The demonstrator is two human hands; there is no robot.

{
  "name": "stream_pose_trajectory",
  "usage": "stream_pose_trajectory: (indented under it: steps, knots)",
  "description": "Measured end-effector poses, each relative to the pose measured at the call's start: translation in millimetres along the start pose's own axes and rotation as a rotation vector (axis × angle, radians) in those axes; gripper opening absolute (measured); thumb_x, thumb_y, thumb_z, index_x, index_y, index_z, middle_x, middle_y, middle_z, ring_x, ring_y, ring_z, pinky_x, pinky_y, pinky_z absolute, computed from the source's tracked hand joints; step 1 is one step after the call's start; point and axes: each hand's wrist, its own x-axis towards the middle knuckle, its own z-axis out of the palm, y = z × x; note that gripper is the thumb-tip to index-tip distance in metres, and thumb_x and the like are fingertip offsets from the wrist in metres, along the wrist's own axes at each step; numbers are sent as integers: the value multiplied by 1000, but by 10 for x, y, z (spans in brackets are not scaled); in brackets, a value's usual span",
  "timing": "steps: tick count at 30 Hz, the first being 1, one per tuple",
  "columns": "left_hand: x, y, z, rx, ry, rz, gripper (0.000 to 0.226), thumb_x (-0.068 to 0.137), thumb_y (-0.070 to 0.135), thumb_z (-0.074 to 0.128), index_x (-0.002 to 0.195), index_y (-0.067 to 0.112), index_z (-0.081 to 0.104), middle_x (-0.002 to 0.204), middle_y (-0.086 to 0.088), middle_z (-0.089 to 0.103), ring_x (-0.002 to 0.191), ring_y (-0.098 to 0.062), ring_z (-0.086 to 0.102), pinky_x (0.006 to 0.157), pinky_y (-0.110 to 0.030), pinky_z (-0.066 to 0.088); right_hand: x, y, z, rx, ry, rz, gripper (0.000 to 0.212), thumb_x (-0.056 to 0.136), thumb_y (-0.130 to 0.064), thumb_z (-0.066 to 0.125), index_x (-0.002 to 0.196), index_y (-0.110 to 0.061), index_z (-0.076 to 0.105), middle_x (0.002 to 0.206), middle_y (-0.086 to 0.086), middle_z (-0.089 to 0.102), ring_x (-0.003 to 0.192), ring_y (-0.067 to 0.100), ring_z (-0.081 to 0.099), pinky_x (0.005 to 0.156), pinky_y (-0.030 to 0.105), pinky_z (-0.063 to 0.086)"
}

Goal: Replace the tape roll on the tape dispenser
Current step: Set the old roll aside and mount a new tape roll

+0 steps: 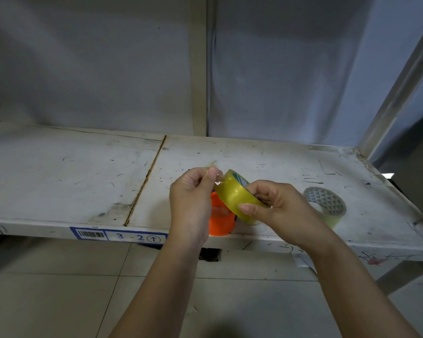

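- Through the head camera I saw both hands raised over the front edge of a scuffed white shelf [59, 172].
- The right hand [276, 206] gripped a yellowish tape roll [232, 196], tilted, thumb on its outer face and fingers curled through the core.
- The left hand [191, 198] was closed in a pinch on the roll's loose tape end [217, 178], peeled a short way off the roll.
- An orange tape dispenser [220, 220] stood on the shelf just behind and below the hands, mostly hidden by them.
- A second, thinner roll [327, 203] lay on the shelf to the right, apart from the hands.
- I judged the task about midway: the new roll was in hand and not yet mounted, and threading remained.
- I could not tell whether the dispenser's hub was empty, and its cutter was out of sight.
- A label reading "3-2" [137, 237] marked the shelf edge.
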Motion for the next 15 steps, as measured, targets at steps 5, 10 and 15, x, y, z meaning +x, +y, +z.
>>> stream_pose_trajectory:
  steps: [5, 10, 15]
  knots:
    - [33, 58, -72, 4, -99, -29, 12, 87, 23, 63, 88, 21, 75, 110, 0, 72, 104, -10, 65, 97, -42, 50, 17, -9, -14, -13, 26, -17, 9, 84, -7, 65, 93, -6, 67, 89, 14, 72, 76, 15, 66, 69, 26, 54]
    - [91, -2, -112, 54, -87, -175, 42, 95, 30, 49, 137, 27, 42, 118, 3, 59, 107, -14, 62, 95, -37, 50, 71, 76, -81, -140, 253, -33, 4, 88, -17, 60, 90, -14, 62, 87, 12, 67, 82, 27, 62, 73, 39, 52]
    - [92, -255, -145, 425, 114, -383, 38, 90, 32, 53, 124, 17, 45, 120, -8, 50, 96, -19, 46, 76, -35, 39, 125, 175, -38, -262, 360, -31, 10, 93, -24, 52, 97, -14, 51, 85, 1, 60, 78, 18, 56, 63, 28, 43]
